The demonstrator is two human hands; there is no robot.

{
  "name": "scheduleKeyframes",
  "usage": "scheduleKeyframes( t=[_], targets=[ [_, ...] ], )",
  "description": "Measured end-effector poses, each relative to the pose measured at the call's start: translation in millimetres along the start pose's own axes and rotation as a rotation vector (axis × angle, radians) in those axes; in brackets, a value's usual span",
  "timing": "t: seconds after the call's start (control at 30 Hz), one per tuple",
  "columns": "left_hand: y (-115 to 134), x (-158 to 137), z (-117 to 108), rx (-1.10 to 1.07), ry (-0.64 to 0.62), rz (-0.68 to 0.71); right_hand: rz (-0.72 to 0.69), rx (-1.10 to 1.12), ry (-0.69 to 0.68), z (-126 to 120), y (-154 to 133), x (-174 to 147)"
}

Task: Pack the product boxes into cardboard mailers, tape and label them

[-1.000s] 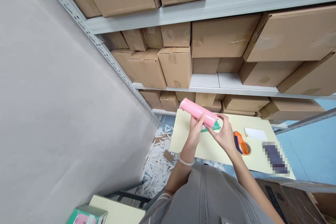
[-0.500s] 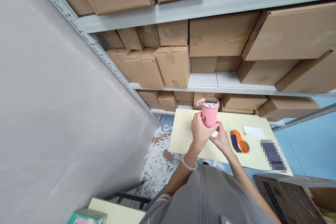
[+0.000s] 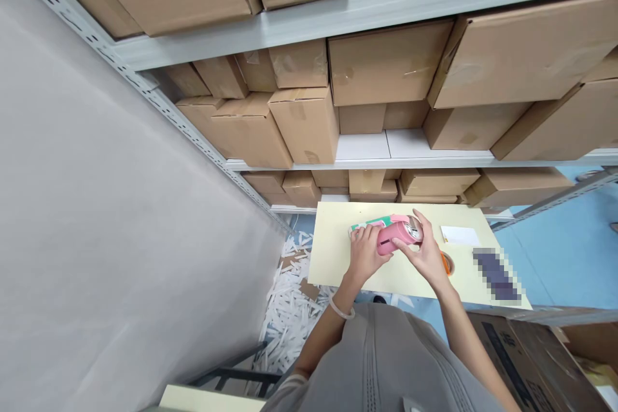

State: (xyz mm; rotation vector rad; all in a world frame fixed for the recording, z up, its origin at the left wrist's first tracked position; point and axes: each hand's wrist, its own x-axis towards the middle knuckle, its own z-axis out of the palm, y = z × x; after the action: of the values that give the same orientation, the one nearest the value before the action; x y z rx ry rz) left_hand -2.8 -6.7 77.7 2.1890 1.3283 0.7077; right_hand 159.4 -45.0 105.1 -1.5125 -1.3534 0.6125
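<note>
A pink tumbler [image 3: 392, 238] with a shiny silver lid [image 3: 412, 230] is held between both hands just above the table, tipped nearly on its side with the lid toward the right. My left hand [image 3: 365, 252] wraps its base end. My right hand [image 3: 425, 252] is closed around the lid end, thumb on the body and fingers at the lid. Behind the tumbler, close to my left fingers, a green, white and pink box [image 3: 358, 228] shows in part; the hands and tumbler cover the rest.
On the cream table [image 3: 333, 264], an orange tape dispenser [image 3: 445, 263] is partly hidden by my right wrist. Further right lie a white card [image 3: 460, 235] and a blurred dark object [image 3: 497, 273]. Boxes [image 3: 304, 129] fill the shelves ahead. Paper strips [image 3: 290, 299] cover the floor at left.
The tumbler has gone from upright to nearly horizontal, its lid swinging right. My right hand has moved from its base to the lid end. The green and pink box now shows behind it.
</note>
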Motion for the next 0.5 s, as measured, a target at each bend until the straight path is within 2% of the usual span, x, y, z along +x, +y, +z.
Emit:
scheduleKeyframes(
  t=[0.1,0.27,0.33,0.5],
  targets=[
    [-11.0,-3.1,14.5,0.030,-0.110,0.054,0.081,-0.083,0.082,1.9,13.9,-11.7],
    [-39.6,1.9,42.9,-0.062,-0.376,0.096,0.236,-0.258,0.163,-2.5,37.3,-30.0],
    [-56.1,8.4,53.5,-0.031,-0.463,0.053,0.241,-0.311,0.173,-5.8,43.4,-35.1],
    [-95.6,39.2,77.0,0.234,-0.614,-0.133,0.325,-0.388,0.192,-15.1,51.6,-43.6]
  ],
)
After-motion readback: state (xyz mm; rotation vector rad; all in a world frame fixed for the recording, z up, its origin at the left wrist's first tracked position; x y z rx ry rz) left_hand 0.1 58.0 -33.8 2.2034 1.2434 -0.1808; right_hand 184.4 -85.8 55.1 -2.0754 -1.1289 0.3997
